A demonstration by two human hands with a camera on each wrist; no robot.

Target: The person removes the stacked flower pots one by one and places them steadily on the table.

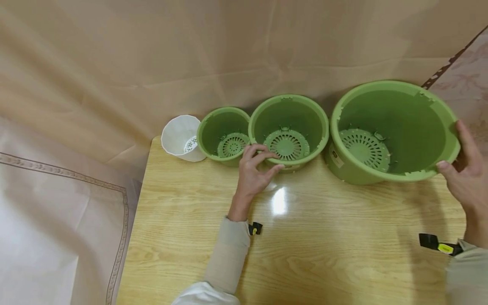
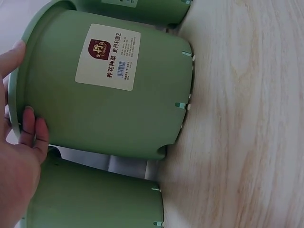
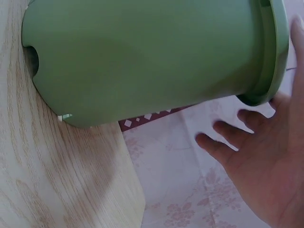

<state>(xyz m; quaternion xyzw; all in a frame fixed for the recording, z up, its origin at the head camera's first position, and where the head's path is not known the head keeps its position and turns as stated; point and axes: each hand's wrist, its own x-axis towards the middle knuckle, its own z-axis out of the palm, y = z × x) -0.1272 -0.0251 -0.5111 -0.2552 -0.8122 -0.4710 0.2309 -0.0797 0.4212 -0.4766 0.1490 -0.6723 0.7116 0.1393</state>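
We've got our left hand with curled fingers pinching the near rim of the middle green pot, mid-row on the table; our right hand, fingers straight, touches the large pot far right. Looks like nesting comes next, which would call for a clean lift.

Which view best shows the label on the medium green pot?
Left wrist: the label faces the camera squarely on the medium green pot. The head view shows only the pot's inside and rim; the right wrist view shows only the large pot.
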